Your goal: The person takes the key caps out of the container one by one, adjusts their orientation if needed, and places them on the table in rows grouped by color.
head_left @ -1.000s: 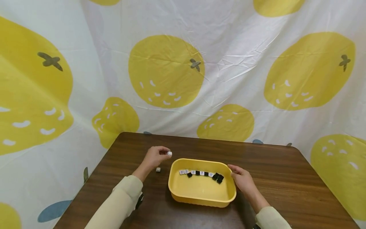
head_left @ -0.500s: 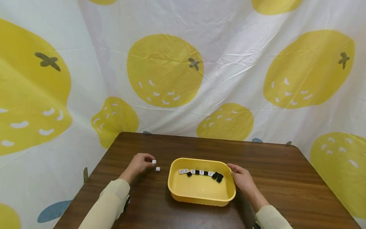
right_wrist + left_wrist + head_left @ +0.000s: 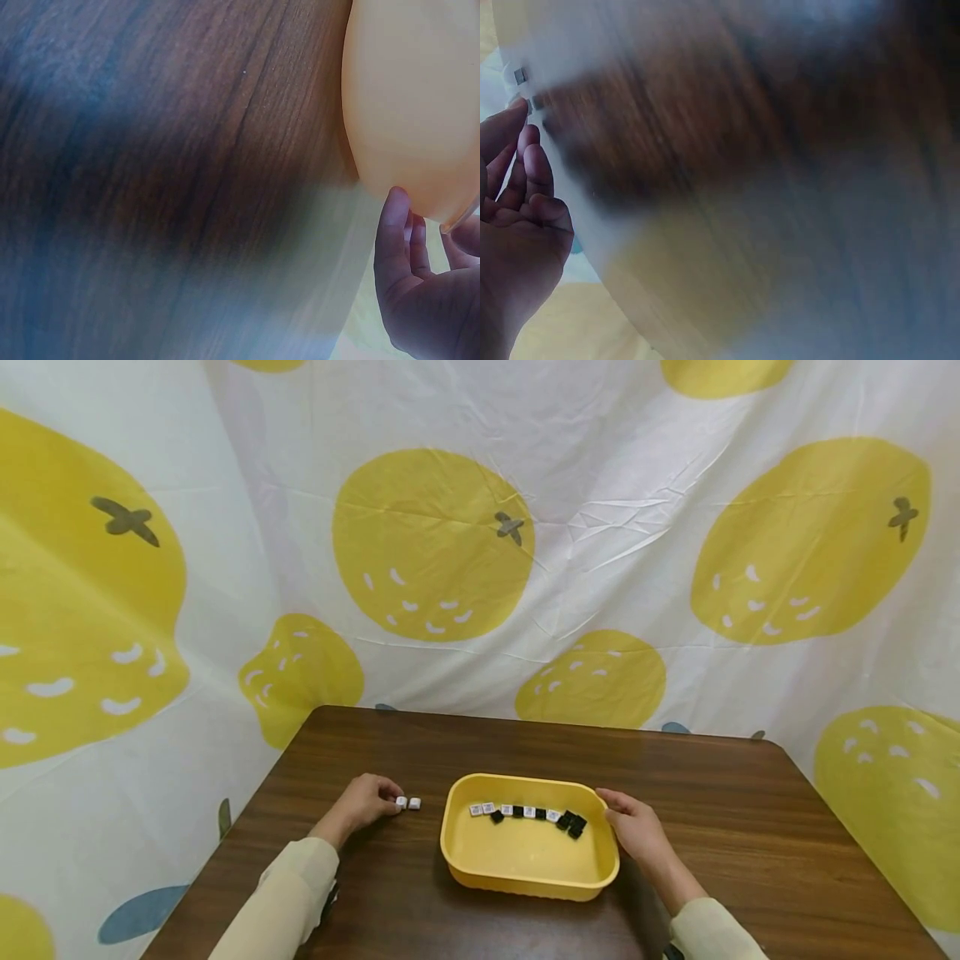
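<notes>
At the left of the table, my left hand [image 3: 365, 801] pinches a small white cube [image 3: 401, 802] between thumb and fingertips. A second white cube [image 3: 415, 803] lies just to its right, with hardly any gap. In the left wrist view, the left hand [image 3: 525, 202] reaches toward small white pieces at the image edge, partly hidden by the thumb. My right hand [image 3: 637, 835] grips the right end of a yellow plastic tub [image 3: 525, 887]. In the right wrist view, the thumb lies at the tub's rim and the other fingers bend against its outer wall.
Inside the tub, small white printed pieces [image 3: 529, 812] and black pieces [image 3: 573, 821] form an uneven row along the far side. The tub stands on a brown wooden table [image 3: 450, 739]. A lemon-print cloth [image 3: 600, 560] hangs behind and around the table.
My left hand has moved left and down from beside the tub's far left corner, bringing its white cube down beside the other one. The right hand stays on the tub.
</notes>
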Available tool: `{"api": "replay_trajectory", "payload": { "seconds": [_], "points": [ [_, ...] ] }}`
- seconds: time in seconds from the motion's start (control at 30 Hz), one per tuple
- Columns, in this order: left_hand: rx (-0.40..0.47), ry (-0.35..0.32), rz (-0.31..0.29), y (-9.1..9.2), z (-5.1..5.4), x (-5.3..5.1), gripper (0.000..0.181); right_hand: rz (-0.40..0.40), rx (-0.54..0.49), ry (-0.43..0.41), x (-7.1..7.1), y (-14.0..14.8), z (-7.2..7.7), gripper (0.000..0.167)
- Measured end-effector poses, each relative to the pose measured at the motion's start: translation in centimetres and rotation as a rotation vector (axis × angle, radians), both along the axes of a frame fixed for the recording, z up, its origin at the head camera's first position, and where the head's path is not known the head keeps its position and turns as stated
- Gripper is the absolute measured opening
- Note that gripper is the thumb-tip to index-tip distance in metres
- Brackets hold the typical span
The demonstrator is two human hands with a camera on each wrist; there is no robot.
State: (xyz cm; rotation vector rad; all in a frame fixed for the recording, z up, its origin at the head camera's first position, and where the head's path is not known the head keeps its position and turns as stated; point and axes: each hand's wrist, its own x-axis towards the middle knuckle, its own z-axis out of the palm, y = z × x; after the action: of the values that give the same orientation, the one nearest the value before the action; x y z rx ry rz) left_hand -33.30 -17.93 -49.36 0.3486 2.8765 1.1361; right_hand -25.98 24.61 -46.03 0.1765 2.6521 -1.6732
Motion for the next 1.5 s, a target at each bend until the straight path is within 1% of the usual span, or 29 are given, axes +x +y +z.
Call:
{"api": "replay_trajectory", "payload": {
  "seconds": [0.17,0.23,0.4,0.63,0.93,1.13,1.23,1.33,1.43,1.5],
  "points": [
    [0.005,0.008,0.009,0.3,-0.2,0.1,0.013,-0.001,-0.005,-0.005,0.0,0.0,0.0,0.04],
    [0.005,0.006,0.018,0.3,-0.4,0.0,0.013,-0.002,-0.004,-0.002,0.1,0.0,0.0,0.04],
    [0.007,0.009,0.016,0.4,-0.5,-0.2,0.015,-0.004,0.002,0.01,0.0,0.0,-0.1,0.04],
    [0.006,0.006,0.025,0.4,-0.5,-0.3,0.016,-0.002,-0.005,0.007,0.0,-0.1,0.0,0.041],
    [0.006,0.004,0.023,0.5,-0.5,-0.2,0.02,0.004,-0.02,-0.003,0.0,0.0,0.0,0.041],
    [0.024,-0.015,0.048,0.3,-0.2,-0.2,0.024,0.002,-0.023,-0.01,-0.1,0.0,-0.2,0.041],
    [0.038,-0.002,0.061,0.5,0.3,-0.2,0.026,0.001,-0.021,-0.003,-0.1,-0.1,-0.2,0.041],
    [0.065,0.027,0.06,1.3,1.2,-0.3,0.03,0.0,-0.016,0.001,-0.1,-0.1,-0.2,0.04],
    [0.111,0.042,0.04,2.8,2.5,-0.2,0.033,0.003,-0.011,0.004,-0.1,-0.1,-0.2,0.041],
    [0.146,0.057,0.015,4.1,3.5,0.0,0.033,0.006,-0.009,0.007,-0.1,-0.1,-0.2,0.041]
  ]
}}
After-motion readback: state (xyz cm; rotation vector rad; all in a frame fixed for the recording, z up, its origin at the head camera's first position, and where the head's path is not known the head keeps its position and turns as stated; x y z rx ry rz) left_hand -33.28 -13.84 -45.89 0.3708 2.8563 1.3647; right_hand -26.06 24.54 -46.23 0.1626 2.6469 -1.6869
